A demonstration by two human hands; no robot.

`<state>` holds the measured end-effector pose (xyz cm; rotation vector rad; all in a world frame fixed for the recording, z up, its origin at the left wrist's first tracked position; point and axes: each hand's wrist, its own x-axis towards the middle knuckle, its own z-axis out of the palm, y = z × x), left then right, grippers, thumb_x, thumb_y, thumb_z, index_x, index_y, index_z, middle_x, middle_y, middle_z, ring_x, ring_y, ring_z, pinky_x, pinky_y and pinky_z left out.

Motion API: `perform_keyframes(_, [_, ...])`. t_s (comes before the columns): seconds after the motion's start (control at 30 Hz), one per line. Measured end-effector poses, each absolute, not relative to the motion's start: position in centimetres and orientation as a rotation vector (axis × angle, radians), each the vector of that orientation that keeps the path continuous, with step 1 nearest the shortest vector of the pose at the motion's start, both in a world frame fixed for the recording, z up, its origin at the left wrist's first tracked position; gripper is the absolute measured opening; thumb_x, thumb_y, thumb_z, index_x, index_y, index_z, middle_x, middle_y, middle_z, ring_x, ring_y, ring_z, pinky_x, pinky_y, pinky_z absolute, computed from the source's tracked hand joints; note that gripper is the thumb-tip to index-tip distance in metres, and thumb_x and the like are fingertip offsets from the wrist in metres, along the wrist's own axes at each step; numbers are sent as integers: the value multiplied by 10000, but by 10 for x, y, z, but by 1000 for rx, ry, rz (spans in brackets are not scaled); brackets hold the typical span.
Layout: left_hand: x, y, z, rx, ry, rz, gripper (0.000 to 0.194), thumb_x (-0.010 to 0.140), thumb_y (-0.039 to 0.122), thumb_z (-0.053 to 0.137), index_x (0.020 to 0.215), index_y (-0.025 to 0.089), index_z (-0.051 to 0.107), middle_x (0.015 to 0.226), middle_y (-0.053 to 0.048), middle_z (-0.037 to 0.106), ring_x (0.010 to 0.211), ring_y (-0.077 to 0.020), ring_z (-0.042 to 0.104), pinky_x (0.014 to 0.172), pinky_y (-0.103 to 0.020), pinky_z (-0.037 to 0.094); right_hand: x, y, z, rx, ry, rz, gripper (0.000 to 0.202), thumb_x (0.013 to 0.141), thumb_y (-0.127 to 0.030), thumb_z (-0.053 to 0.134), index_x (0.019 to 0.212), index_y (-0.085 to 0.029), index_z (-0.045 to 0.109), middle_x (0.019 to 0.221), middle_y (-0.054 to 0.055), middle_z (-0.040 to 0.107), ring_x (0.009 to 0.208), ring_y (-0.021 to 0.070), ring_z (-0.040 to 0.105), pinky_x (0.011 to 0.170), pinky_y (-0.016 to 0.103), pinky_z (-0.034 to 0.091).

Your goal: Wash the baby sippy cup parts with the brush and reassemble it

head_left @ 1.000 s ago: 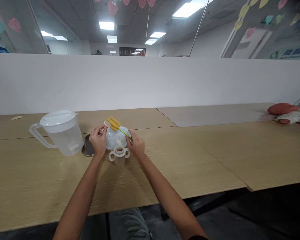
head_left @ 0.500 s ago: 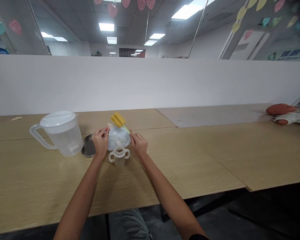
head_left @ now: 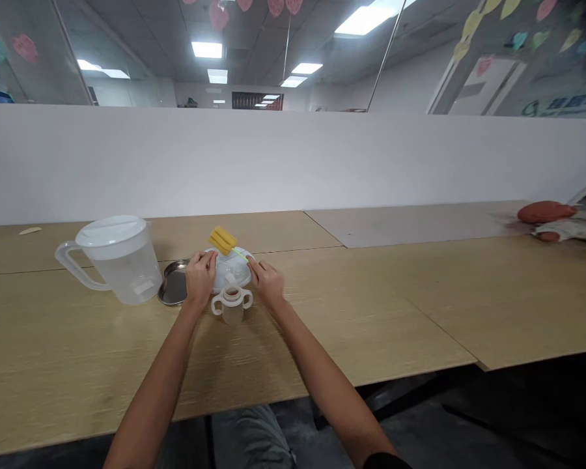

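Pinched in my right hand (head_left: 268, 281) is the thin green handle of a sponge brush (head_left: 223, 240). Its yellow foam head points up and left, close to the fingertips of my left hand (head_left: 201, 277). Those left fingers are closed in a pinch; what they hold is too hidden to name. Between my hands lies a white plate (head_left: 244, 277) with clear pieces on it. In front of the plate, a small translucent two-handled baby cup (head_left: 233, 311) stands upright with its top open.
A clear lidded pitcher (head_left: 122, 264) stands at the left, its handle facing left. Beside it is a shiny metal dish (head_left: 172, 286), partly behind my left hand. A flat pale piece (head_left: 30, 230) lies far left. At the far right are a red-brown object (head_left: 547, 212) and pale cloth.
The sponge brush has shifted slightly left and down, its foam head nearer my left fingers. My right hand moved a little left with it; my left hand moved slightly right.
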<state>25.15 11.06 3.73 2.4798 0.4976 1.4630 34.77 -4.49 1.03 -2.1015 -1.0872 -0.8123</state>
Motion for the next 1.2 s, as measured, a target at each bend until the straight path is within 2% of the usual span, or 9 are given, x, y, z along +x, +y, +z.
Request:
perform_keyframes(0.23, [250, 110, 40, 2424, 522, 1515, 319, 916, 358, 430, 919, 179, 695, 823, -67, 645, 749, -165, 580, 735, -274, 433, 350, -48, 17, -2196, -818, -743, 343, 956, -321, 392, 1167, -225, 645, 786, 66, 645, 644, 131, 543, 547, 223, 298])
perform_keyframes(0.43, [248, 108, 44, 2307, 517, 1583, 290, 902, 369, 469, 943, 190, 693, 846, -66, 649, 737, -155, 582, 724, -265, 441, 347, -47, 16, -2139, -1141, -659, 308, 935, -319, 428, 1110, -245, 670, 781, 49, 680, 664, 127, 577, 551, 215, 300])
perform_keyframes(0.7, [247, 109, 42, 2276, 524, 1627, 258, 887, 357, 502, 936, 203, 703, 892, -67, 663, 743, -151, 590, 731, -264, 444, 347, -49, 16, -2043, -1073, -668, 337, 945, -350, 384, 1034, -231, 686, 800, 31, 702, 698, 131, 596, 579, 216, 323])
perform_keyframes(0.97, [240, 132, 50, 2078, 719, 1684, 353, 858, 420, 519, 949, 135, 708, 807, -69, 652, 629, -136, 555, 670, -263, 441, 346, -50, 18, -1958, -1001, -662, 350, 933, -358, 386, 945, -208, 701, 742, 26, 683, 644, 124, 558, 580, 219, 312])
perform_keyframes(1.07, [229, 158, 52, 2148, 855, 1536, 362, 846, 407, 526, 947, 115, 716, 814, -90, 677, 660, -168, 589, 700, -288, 453, 347, -51, 20, -1954, -933, -666, 391, 945, -364, 346, 935, -192, 698, 699, 21, 661, 595, 117, 519, 568, 224, 293])
perform_keyframes(1.2, [217, 178, 43, 2480, 1047, 1116, 286, 836, 318, 528, 931, 142, 733, 902, -132, 702, 804, -255, 637, 724, -328, 455, 349, -50, 19, -1992, -891, -651, 390, 940, -374, 346, 920, -196, 693, 687, 14, 652, 590, 116, 504, 555, 229, 260])
